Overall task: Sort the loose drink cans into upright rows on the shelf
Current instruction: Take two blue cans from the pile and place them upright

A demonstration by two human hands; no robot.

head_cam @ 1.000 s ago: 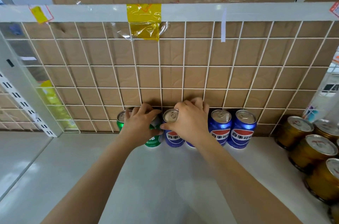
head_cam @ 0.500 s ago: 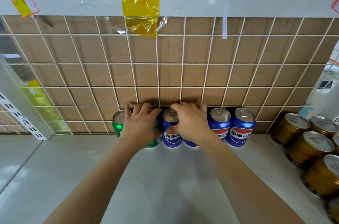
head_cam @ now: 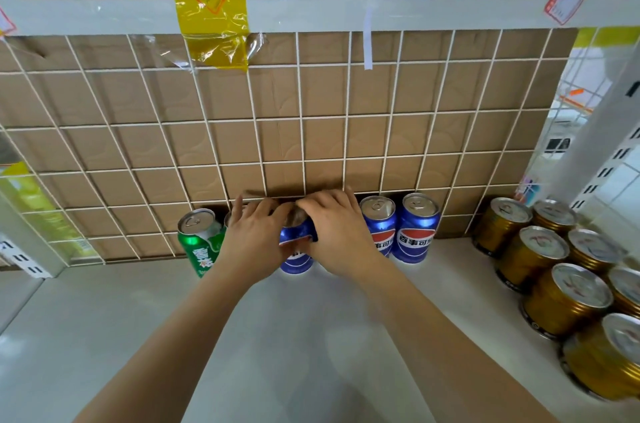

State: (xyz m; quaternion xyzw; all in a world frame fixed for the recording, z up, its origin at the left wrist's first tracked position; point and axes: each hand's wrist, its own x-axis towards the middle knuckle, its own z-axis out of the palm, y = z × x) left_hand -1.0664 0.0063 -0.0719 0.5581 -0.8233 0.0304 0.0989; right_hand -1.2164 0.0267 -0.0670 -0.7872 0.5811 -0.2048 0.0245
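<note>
A row of upright cans stands against the wire grid at the back of the white shelf [head_cam: 104, 336]. A green can [head_cam: 199, 244] stands free at the left end. My left hand [head_cam: 254, 242] is closed over a second green can, of which only a sliver of rim shows. Its thumb rests against a blue can [head_cam: 296, 254]. My right hand [head_cam: 337, 232] is closed over another blue can hidden beneath it, thumb on the middle one. The fingertips of both hands meet over that can's top. Two more blue cans [head_cam: 417, 230] stand free to the right.
Several gold cans [head_cam: 533, 252] stand upright in rows at the right end of the shelf. A wire grid [head_cam: 311, 117] backed by cardboard closes the back. A white upright post [head_cam: 595, 159] stands at the far right.
My hands have drawn closer together, and their fingers now cover the top of the middle blue can. The leftmost green can now shows fully.
</note>
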